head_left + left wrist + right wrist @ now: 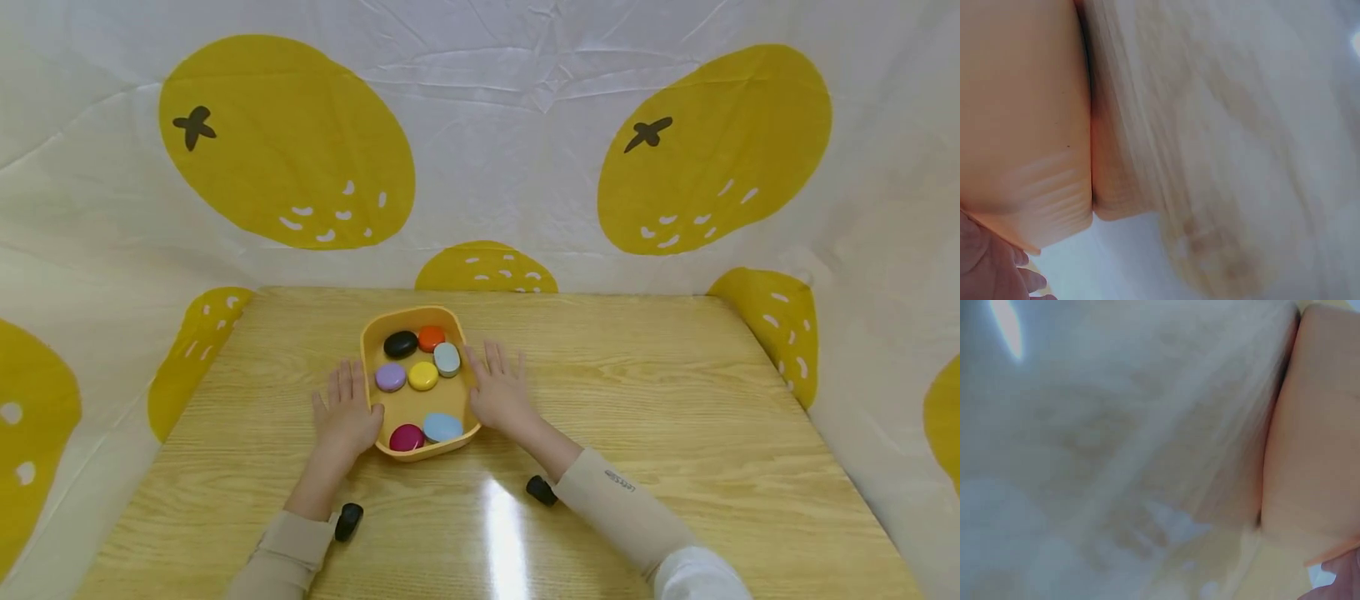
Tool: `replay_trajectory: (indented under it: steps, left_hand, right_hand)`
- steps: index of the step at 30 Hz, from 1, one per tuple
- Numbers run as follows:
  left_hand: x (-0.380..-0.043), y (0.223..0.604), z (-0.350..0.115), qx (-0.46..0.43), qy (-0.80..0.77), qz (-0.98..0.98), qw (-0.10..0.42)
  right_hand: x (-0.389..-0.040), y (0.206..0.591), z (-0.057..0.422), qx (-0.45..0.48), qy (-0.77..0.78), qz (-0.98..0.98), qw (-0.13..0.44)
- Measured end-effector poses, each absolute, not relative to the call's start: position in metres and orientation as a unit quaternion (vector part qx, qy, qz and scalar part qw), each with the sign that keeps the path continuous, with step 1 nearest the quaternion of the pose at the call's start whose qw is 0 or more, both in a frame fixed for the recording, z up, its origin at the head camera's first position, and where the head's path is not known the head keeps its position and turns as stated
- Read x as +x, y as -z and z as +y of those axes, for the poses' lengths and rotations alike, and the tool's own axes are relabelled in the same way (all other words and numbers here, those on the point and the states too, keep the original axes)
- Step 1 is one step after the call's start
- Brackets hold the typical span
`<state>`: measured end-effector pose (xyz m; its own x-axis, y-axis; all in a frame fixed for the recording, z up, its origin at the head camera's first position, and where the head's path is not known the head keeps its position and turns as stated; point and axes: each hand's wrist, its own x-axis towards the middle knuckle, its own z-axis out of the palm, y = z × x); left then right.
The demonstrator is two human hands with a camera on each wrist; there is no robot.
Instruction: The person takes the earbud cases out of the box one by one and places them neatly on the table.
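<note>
Flanking the tray [405, 408] on the bench [637, 375], the left hand [345, 427] and right hand [501, 398] rest against its sides, straight-fingered and clamped on nothing, seven smooth pieces [423, 376] already inside, lifting seemingly not begun.

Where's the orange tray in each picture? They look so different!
Head: the tray is just left of the middle, between the left hand and the right hand.
Left wrist: a close-up of the tray fills most of the left side.
Right wrist: the tray runs down the right side, also close up.
Shared landmark: the shiny table, in all three views, right beside the tray.
</note>
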<state>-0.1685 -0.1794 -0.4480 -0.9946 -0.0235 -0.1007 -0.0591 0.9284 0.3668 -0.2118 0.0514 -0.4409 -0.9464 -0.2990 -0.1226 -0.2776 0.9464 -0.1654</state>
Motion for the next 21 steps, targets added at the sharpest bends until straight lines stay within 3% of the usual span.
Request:
replay_trajectory:
  steps: [11, 21]
  left_hand:
    - [-0.175, 0.448, -0.146, 0.035, -0.185, 0.980, 0.061]
    - [-0.169, 0.453, -0.122, 0.074, -0.175, 0.981, 0.042]
  right_hand:
    - [-0.180, 0.442, 0.086, -0.085, 0.097, 0.990, 0.055]
    - [-0.152, 0.446, 0.111, -0.052, 0.097, 0.993, 0.037]
